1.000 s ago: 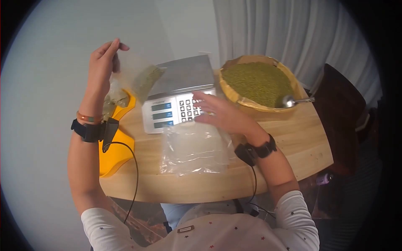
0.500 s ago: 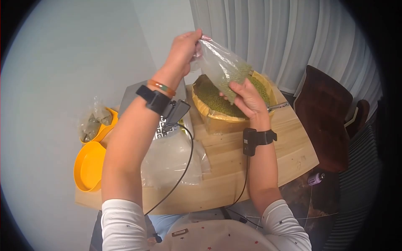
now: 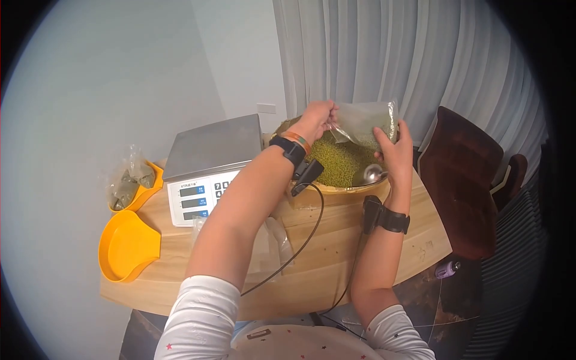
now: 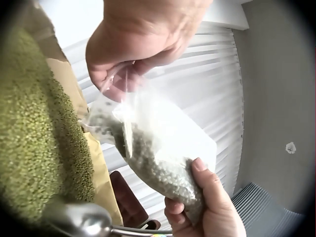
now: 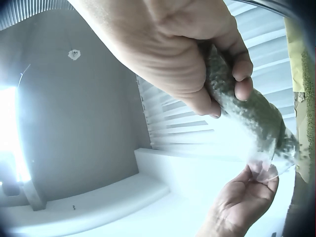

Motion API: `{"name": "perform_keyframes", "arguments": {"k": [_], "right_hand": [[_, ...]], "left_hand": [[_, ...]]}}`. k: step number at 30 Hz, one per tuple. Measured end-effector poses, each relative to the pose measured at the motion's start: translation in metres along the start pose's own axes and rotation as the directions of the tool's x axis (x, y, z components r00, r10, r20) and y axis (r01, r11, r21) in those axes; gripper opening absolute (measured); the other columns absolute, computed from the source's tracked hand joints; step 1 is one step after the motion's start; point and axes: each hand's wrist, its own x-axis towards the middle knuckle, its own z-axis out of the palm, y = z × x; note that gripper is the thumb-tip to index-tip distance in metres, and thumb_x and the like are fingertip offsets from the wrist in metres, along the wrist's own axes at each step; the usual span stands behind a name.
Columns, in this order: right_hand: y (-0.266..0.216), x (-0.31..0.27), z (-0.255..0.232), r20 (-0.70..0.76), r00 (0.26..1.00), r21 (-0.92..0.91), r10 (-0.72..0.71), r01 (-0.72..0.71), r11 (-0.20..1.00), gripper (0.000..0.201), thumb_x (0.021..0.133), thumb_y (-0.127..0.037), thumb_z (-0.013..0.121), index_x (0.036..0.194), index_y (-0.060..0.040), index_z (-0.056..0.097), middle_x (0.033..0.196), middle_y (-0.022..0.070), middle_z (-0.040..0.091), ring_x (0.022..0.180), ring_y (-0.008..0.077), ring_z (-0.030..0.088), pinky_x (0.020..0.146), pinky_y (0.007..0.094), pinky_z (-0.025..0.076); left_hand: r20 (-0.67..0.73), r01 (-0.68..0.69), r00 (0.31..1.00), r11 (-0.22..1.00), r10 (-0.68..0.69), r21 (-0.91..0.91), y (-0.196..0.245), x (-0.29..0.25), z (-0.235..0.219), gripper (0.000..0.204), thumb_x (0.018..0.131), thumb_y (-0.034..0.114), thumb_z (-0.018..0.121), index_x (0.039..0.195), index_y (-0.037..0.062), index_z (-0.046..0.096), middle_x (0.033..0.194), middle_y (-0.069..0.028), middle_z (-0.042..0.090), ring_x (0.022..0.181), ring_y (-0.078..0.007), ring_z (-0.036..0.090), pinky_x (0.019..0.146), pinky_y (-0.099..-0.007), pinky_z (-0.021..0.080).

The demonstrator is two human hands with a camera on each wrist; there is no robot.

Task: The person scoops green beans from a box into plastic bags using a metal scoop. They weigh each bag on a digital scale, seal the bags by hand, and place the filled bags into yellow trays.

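Observation:
A clear plastic bag (image 3: pixel 367 123) partly filled with green beans is held sideways over the large container of green beans (image 3: pixel 336 165). The left hand (image 3: pixel 317 120) pinches its gathered mouth. The right hand (image 3: pixel 396 150) grips the filled bottom end between thumb and fingers. In the left wrist view the bag (image 4: pixel 163 168) slants, its mouth lower toward the container side, with beans lying along it. The right wrist view shows beans near the mouth of the bag (image 5: pixel 256 121), beside the container's edge. A metal scoop (image 3: pixel 372 173) rests on the beans below the right hand.
A scale (image 3: pixel 213 150) stands left of the container, partly behind the left arm. Farther left are a yellow scoop-shaped tray (image 3: pixel 127 246) and another holding bagged goods (image 3: pixel 135 180). Empty plastic bags (image 3: pixel 264 252) lie at the front. A brown chair (image 3: pixel 459 180) stands right of the table.
The left hand has carried the bag from beside the scale to above the container. The right hand has left the scale area and gripped the bag's bottom. The bag has tipped sideways.

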Motion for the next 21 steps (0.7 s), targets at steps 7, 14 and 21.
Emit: {"name": "perform_keyframes", "arguments": {"k": [7, 14, 21], "right_hand": [[0.018, 0.006, -0.001, -0.017, 0.986, -0.241, -0.168, 0.159, 0.958, 0.048, 0.084, -0.009, 0.072, 0.127, -0.0006, 0.055, 0.094, 0.0144, 0.067, 0.082, 0.0181, 0.064, 0.071, 0.0311, 0.052], [-0.019, -0.012, -0.009, 0.155, 0.976, -0.039, -0.155, 0.163, 0.986, 0.054, 0.084, -0.003, 0.067, 0.135, -0.0019, 0.05, 0.099, 0.0129, 0.067, 0.09, 0.017, 0.063, 0.08, 0.0318, 0.051], [-0.031, -0.019, -0.015, 0.095, 0.989, -0.145, -0.117, 0.13, 0.981, 0.05, 0.085, 0.002, 0.065, 0.133, -0.0077, 0.056, 0.093, 0.0104, 0.062, 0.08, 0.0148, 0.058, 0.073, 0.0301, 0.051]], "left_hand": [[-0.004, 0.115, 0.993, 0.986, -0.116, -0.118, -0.032, 0.008, 0.009, 0.023, 0.105, 0.025, 0.043, 0.096, 0.0068, 0.055, 0.076, -0.0003, 0.055, 0.067, -0.0153, 0.056, 0.071, -0.035, 0.057], [0.046, 0.187, 0.982, 0.962, -0.181, -0.199, -0.054, 0.006, 0.015, 0.02, 0.105, 0.02, 0.039, 0.097, 0.0079, 0.053, 0.078, -0.0012, 0.057, 0.067, -0.0153, 0.058, 0.066, -0.0341, 0.057], [0.097, 0.218, 0.974, 0.96, -0.204, -0.174, -0.064, 0.01, 0.004, 0.016, 0.101, 0.018, 0.041, 0.096, 0.0077, 0.052, 0.075, -0.0044, 0.056, 0.062, -0.0171, 0.055, 0.057, -0.0322, 0.052]]}}
